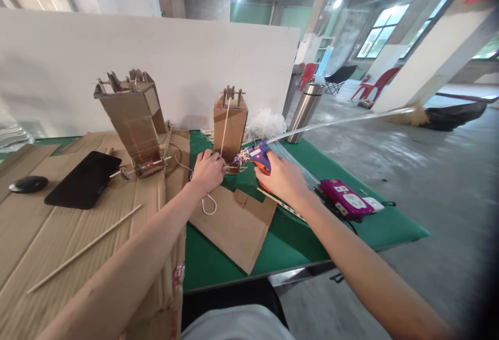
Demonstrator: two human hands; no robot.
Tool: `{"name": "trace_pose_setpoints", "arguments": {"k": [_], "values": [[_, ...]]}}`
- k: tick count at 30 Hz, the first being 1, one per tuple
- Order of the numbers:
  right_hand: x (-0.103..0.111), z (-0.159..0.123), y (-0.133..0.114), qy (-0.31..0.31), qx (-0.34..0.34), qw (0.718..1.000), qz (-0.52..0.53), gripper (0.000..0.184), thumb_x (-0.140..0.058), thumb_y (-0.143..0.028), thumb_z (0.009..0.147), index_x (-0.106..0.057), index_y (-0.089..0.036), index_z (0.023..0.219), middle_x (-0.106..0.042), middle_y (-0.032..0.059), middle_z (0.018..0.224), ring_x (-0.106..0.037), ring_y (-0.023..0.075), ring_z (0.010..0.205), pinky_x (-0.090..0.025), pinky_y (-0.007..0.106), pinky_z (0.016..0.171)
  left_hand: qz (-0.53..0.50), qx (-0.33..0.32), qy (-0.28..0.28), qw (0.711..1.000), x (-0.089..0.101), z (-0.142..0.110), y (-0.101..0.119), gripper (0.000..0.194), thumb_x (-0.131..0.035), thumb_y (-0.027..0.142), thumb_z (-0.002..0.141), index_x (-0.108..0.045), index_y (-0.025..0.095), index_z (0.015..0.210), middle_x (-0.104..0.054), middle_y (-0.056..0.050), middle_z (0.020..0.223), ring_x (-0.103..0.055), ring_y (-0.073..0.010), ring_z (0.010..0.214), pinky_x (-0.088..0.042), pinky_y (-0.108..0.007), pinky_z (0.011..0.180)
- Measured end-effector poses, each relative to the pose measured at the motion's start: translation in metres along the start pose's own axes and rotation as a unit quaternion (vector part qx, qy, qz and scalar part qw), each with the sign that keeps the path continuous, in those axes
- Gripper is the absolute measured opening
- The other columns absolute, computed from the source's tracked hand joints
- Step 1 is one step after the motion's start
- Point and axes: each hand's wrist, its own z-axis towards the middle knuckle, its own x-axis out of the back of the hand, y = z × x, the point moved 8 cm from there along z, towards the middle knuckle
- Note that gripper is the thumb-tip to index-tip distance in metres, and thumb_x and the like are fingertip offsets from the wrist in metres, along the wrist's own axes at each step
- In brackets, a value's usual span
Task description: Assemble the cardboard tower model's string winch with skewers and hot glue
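Note:
My right hand (286, 179) is wrapped round the grip of a blue hot glue gun (260, 154) with an orange trigger. A long clear glue stick (335, 124) runs out of its back, up to the right. The gun's nozzle points left at the foot of a small cardboard tower (230, 129). My left hand (209, 170) is closed at that foot, its fingertips partly hidden. White string (225, 127) comes down from the wheels on the tower's top into my left hand, and a loose loop shows below it. A flat cardboard piece (237, 225) lies in front.
A larger cardboard tower (130, 121) stands on the left on cardboard sheeting (148, 246). Nearby are a black tablet (83, 180), a mouse (28, 184) and a wooden stick (83, 249). On the right are a purple power strip (345, 198) and a steel flask (306, 111). A white panel (187, 64) stands behind.

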Motion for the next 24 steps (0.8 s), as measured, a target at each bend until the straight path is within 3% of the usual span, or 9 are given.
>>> {"name": "trace_pose_setpoints", "arguments": {"k": [6,13,18,24], "values": [[0.012,0.005,0.034,0.053,-0.083,0.991,0.092,0.045,-0.055,-0.046,0.077,-0.045,-0.015,0.108,-0.062,0.0143,0.100,-0.061,0.0295,0.088,-0.043,0.033,0.069,-0.004,0.004,0.010,1.000,0.001,0.000,-0.001,0.022,-0.046,0.027,0.088,-0.067,0.021,0.084,-0.065,-0.007,0.098,-0.044,-0.0265,0.107,-0.034,-0.043,0.093],[0.024,0.026,0.103,0.044,-0.187,0.974,0.116,0.049,-0.051,-0.054,0.077,-0.054,-0.017,0.108,-0.065,0.0116,0.098,-0.060,0.0262,0.083,-0.043,0.032,0.068,-0.016,0.015,0.011,1.000,0.004,-0.002,-0.002,0.016,-0.052,0.024,0.082,-0.065,0.021,0.092,-0.065,-0.008,0.100,-0.044,-0.0269,0.108,-0.036,-0.043,0.092],[-0.004,0.050,0.160,-0.025,-0.221,0.973,0.056,0.054,-0.049,-0.057,0.076,-0.059,-0.014,0.108,-0.067,0.0132,0.092,-0.062,0.0276,0.080,-0.044,0.033,0.065,-0.034,0.018,0.026,0.999,0.012,-0.005,-0.004,0.020,-0.055,0.019,0.076,-0.063,0.021,0.094,-0.066,-0.006,0.099,-0.045,-0.0266,0.107,-0.035,-0.043,0.093],[-0.054,0.056,0.201,-0.106,-0.255,0.961,0.016,0.053,-0.048,-0.053,0.079,-0.063,-0.010,0.105,-0.067,0.0193,0.096,-0.065,0.0327,0.084,-0.046,0.035,0.063,-0.080,0.060,0.019,0.995,0.012,-0.003,-0.015,0.024,-0.045,0.013,0.080,-0.063,0.022,0.093,-0.069,-0.003,0.099,-0.048,-0.0244,0.106,-0.038,-0.041,0.090]]}}
